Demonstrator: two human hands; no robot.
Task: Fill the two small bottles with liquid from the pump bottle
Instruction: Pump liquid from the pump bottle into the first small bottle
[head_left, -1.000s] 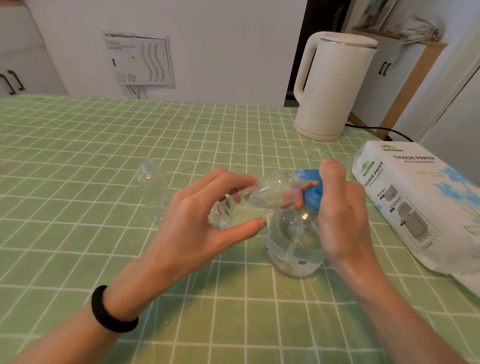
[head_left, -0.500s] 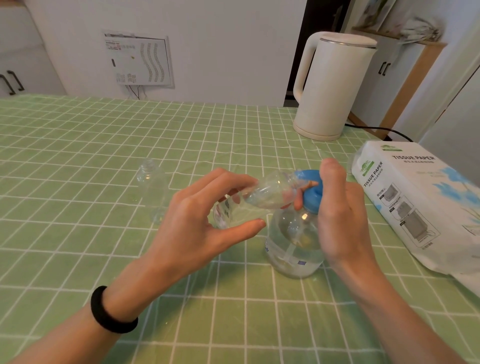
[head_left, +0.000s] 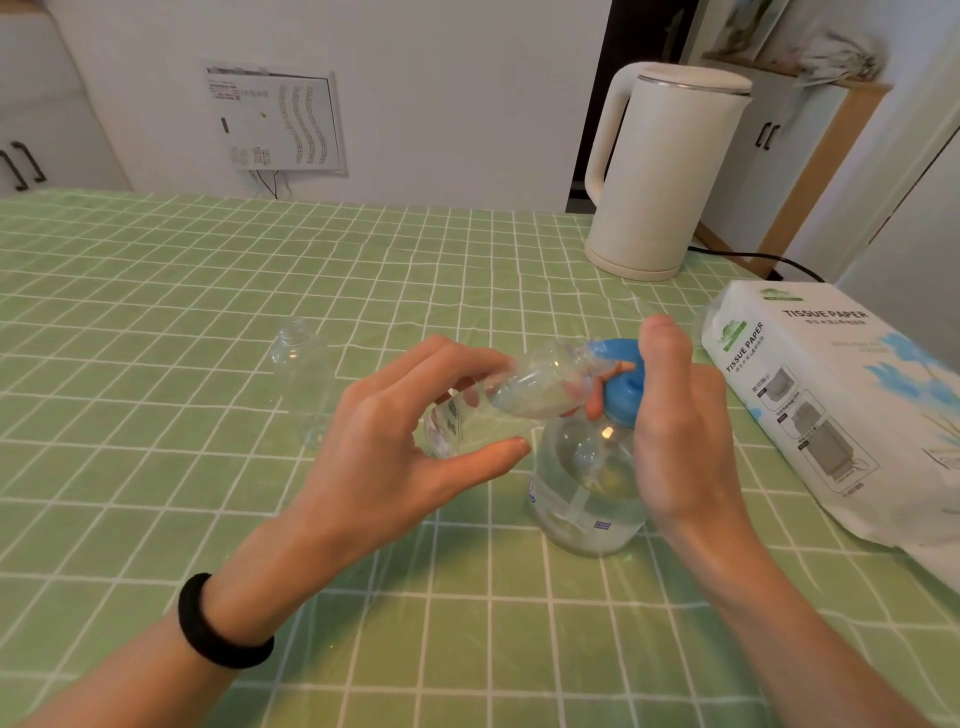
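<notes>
A clear pump bottle (head_left: 587, 499) with a blue pump head (head_left: 621, 376) stands on the green checked tablecloth (head_left: 156, 467). My right hand (head_left: 675, 431) curls round the pump head from the right. My left hand (head_left: 395, 457) grips a small clear bottle (head_left: 519, 395), tilted on its side with its mouth at the pump's spout; a little liquid lies in it. A second small clear bottle (head_left: 304, 379) stands upright and uncapped to the left, apart from both hands.
A white electric kettle (head_left: 660, 176) stands at the back right, its black cord (head_left: 753, 257) trailing right. A white pack of tissue paper (head_left: 841, 415) lies along the right edge, close to my right hand. A wall panel (head_left: 275, 119) hangs behind the table.
</notes>
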